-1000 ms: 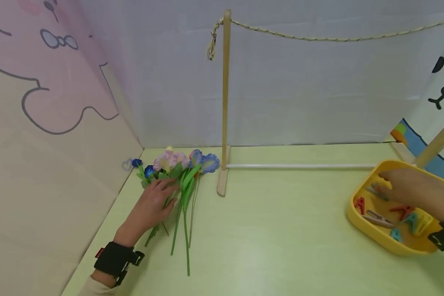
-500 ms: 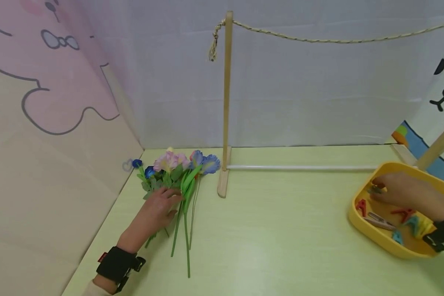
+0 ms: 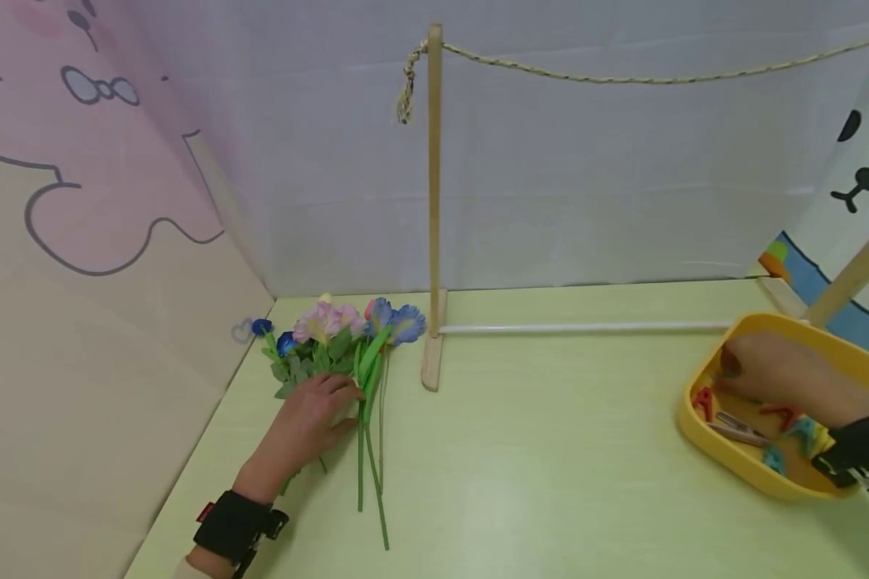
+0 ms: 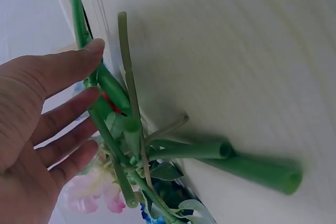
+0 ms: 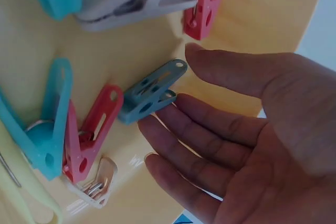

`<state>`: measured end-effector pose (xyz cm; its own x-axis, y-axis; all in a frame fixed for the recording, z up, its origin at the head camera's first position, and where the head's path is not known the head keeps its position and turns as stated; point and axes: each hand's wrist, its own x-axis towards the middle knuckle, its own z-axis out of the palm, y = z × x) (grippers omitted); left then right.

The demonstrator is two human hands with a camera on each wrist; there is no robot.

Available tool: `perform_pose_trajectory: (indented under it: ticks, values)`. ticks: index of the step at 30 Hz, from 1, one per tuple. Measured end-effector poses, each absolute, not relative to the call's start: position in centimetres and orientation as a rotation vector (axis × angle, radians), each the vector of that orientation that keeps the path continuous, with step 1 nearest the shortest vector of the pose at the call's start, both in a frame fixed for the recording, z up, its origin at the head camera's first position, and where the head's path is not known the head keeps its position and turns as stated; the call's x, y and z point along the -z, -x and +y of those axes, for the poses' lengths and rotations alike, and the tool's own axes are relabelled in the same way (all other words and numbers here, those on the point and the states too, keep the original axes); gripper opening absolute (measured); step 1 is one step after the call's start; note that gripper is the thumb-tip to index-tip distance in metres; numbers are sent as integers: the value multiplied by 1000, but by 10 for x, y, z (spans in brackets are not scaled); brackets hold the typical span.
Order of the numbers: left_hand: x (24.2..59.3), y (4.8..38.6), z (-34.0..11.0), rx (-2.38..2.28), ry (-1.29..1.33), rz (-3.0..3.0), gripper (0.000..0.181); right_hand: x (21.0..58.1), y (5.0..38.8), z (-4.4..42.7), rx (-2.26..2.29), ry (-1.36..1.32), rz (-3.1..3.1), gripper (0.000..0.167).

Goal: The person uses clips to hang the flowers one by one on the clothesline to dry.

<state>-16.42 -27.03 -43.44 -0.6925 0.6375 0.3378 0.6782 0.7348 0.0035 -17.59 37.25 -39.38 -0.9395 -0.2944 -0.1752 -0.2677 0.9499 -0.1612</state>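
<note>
My left hand (image 3: 313, 418) lies over artificial flowers on the left of the table. In the left wrist view its thumb and fingertips touch a long green stem (image 4: 77, 11), with a gap between thumb and index finger. Pink blossoms (image 3: 320, 320), a purple-blue iris (image 3: 407, 324) and dark blue blooms (image 3: 286, 343) lie beyond the hand. On the right, my right hand (image 3: 785, 374) reaches into a yellow basket (image 3: 724, 457). Thumb and fingertips pinch the handles of a blue-grey clothespin (image 5: 149, 93), seen in the right wrist view; the head view hides it.
Red clothespins (image 5: 92, 135), a turquoise clothespin (image 5: 47, 129) and a pale one (image 5: 131, 1) lie in the basket. A wooden post (image 3: 434, 185) stands behind the flowers, bearing a slack rope (image 3: 623, 80). A white bar (image 3: 579, 328) runs along the table to another post (image 3: 858, 261).
My left hand has moved slightly nearer and right, and two long stems have swung to the right. My right hand has shifted left in the basket and closed on the blue-grey clothespin.
</note>
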Motion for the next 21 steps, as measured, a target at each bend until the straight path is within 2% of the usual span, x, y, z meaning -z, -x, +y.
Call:
perform_pose_trajectory:
  ticks: [14,21]
  values:
    - [434,164,-254,232,1181,-2500,29,396,172,374,265,428,2873,13]
    - [415,167,-247,349,1155,-2361,32,390,170,374,250,455,2923,16]
